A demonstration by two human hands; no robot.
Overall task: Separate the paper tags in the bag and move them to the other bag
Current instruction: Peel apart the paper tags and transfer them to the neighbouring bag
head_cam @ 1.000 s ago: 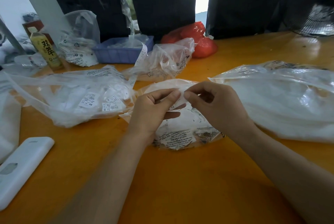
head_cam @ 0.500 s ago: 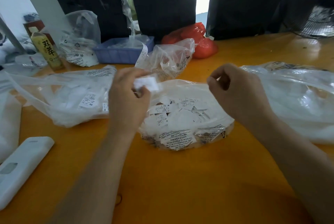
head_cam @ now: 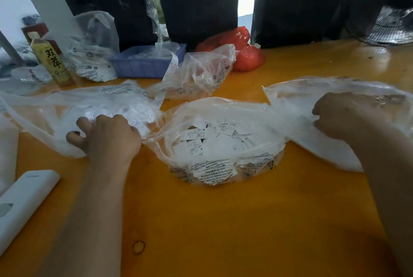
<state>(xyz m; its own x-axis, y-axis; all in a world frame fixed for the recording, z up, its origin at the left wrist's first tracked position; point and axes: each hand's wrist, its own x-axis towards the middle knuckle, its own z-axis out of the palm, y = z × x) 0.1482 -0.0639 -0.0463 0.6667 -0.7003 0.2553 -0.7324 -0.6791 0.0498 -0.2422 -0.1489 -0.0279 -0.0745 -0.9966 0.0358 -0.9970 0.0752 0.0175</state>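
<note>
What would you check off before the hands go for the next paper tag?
1. Middle bag open, tags visible: ok.
2. Left hand free of its tag: cannot tell, fingers in the left bag.
3. Right hand free: cannot tell, fingers hidden at the right bag.
4. Left bag has tags inside: ok.
5. Table in front clear for the arms: ok.
</note>
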